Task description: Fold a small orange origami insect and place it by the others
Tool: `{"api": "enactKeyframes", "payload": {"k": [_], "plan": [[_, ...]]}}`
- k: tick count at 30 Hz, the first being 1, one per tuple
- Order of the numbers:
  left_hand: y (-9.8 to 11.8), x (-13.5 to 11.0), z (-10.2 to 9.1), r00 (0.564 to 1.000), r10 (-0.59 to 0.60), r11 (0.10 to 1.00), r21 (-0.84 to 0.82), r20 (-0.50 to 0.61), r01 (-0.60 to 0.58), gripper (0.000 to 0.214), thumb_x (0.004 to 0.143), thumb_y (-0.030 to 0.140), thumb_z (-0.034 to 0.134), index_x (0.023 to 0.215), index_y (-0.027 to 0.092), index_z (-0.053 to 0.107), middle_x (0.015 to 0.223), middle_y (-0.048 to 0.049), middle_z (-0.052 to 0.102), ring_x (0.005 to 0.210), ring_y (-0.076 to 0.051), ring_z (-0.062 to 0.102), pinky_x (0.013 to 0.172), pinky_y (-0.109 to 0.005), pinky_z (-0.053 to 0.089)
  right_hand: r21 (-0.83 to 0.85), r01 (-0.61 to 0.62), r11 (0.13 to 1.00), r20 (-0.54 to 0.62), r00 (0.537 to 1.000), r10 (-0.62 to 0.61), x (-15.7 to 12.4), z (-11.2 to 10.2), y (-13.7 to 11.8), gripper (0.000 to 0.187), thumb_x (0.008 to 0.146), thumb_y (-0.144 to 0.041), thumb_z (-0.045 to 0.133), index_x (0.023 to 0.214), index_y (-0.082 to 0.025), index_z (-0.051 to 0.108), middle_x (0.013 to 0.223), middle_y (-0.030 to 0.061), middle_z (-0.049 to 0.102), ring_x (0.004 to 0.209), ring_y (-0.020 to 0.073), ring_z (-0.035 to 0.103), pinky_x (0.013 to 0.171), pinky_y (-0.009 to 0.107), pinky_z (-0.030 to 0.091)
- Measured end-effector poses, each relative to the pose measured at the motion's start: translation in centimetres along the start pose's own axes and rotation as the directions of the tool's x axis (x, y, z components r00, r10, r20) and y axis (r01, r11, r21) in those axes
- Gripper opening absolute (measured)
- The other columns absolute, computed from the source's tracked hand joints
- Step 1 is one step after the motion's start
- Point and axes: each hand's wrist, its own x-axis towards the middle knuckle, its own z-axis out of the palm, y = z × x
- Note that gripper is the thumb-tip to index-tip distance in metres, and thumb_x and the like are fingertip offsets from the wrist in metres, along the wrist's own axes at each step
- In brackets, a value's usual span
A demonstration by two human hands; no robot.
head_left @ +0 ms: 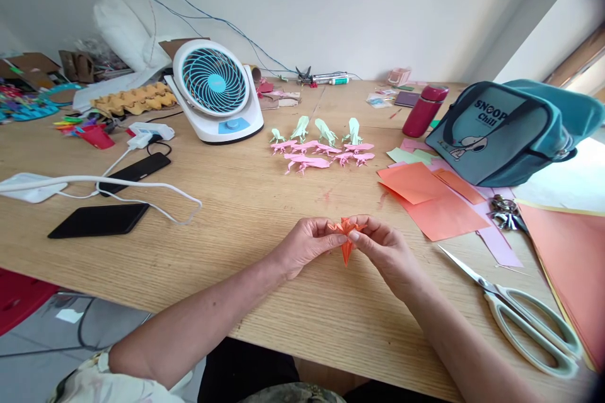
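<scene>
The left hand (307, 245) and the right hand (382, 250) both pinch a folded orange paper (346, 244), thumbs and fingers closed on it, just below the middle of the picture. Its sharp tip points down. Pink paper animals (307, 162) stand above the hands, and big scissors (515, 315) lie at the lower right.

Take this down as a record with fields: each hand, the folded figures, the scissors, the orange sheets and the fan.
Left hand: pinching orange folded paper
Right hand: pinching the same piece from its other side
Pink figures: several, grouped beyond the hands
Green figures: four, behind the pink
Scissors: beside the right forearm
Orange sheets: some overlapping
Fan: white, blue hub
</scene>
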Motion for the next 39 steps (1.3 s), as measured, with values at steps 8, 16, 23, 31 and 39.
{"api": "enactKeyframes", "payload": {"k": [8, 16, 23, 31, 39], "plan": [[0.18, -0.2, -0.32, 0.999, -0.023, 0.999, -0.022, 0.032, 0.023, 0.039, 0.069, 0.045, 0.083, 0.066, 0.012, 0.063, 0.062, 0.0027, 0.054, 0.059, -0.007, 0.044, 0.061, -0.023, 0.033, 0.093, -0.059, 0.994, 0.027, 0.998, 0.057, 0.16, 0.1, 0.13, 0.021, 0.078, -0.041, 0.078, 0.081, -0.022, 0.069, 0.075, -0.0004, 0.069, 0.07, 0.0143, 0.063, 0.072, 0.029, 0.051], [0.14, -0.18, -0.25, 0.999, -0.006, 1.0, 0.021, 0.048, 0.005, 0.044, 0.069, 0.047, 0.082, 0.063, 0.013, 0.055, 0.061, 0.0039, 0.05, 0.059, -0.007, 0.042, 0.059, -0.023, 0.03, 0.135, -0.087, 0.987, -0.004, 0.996, 0.088, -0.03, -0.06, 0.19, 0.02, 0.075, -0.038, 0.082, 0.081, -0.022, 0.071, 0.076, -0.0016, 0.068, 0.07, 0.0106, 0.058, 0.071, 0.024, 0.047], [0.06, -0.39, -0.05, 0.995, 0.055, 0.978, 0.196, 0.085, -0.071, 0.039, 0.079, 0.051, 0.072, 0.077, 0.014, 0.061, 0.074, -0.0001, 0.061, 0.07, -0.011, 0.055, 0.066, -0.024, 0.041, 0.092, -0.101, 0.991, 0.048, 0.994, 0.097, 0.12, -0.16, 0.4, 0.023, 0.075, -0.041, 0.081, 0.08, -0.02, 0.072, 0.074, -0.0007, 0.067, 0.069, 0.0112, 0.059, 0.071, 0.025, 0.046], [-0.59, -0.19, -0.14, 0.997, 0.076, 0.992, 0.103, -0.027, -0.073, 0.033, 0.076, 0.035, 0.079, 0.079, 0.016, 0.052, 0.069, 0.0006, 0.065, 0.058, -0.01, 0.06, 0.057, -0.022, 0.046, 0.012, -0.089, 0.996, -0.073, 0.993, 0.09, 0.19, 0.15, 0.48, 0.031, 0.069, -0.046, 0.084, 0.075, -0.02, 0.069, 0.066, -0.0024, 0.061, 0.063, 0.0103, 0.055, 0.064, 0.024, 0.044], [0.34, -0.98, 0.37, 0.919, 0.392, 0.806, 0.462, 0.054, -0.37, 0.009, 0.089, 0.011, 0.056, 0.09, 0.015, 0.064, 0.084, -0.0017, 0.069, 0.08, -0.011, 0.066, 0.076, -0.022, 0.051, 0.14, -0.155, 0.978, -0.108, 0.979, 0.171, 0.14, -0.1, 0.22, 0.033, 0.067, -0.046, 0.085, 0.074, -0.019, 0.067, 0.064, -0.003, 0.055, 0.061, 0.0092, 0.045, 0.061, 0.022, 0.039]]}}
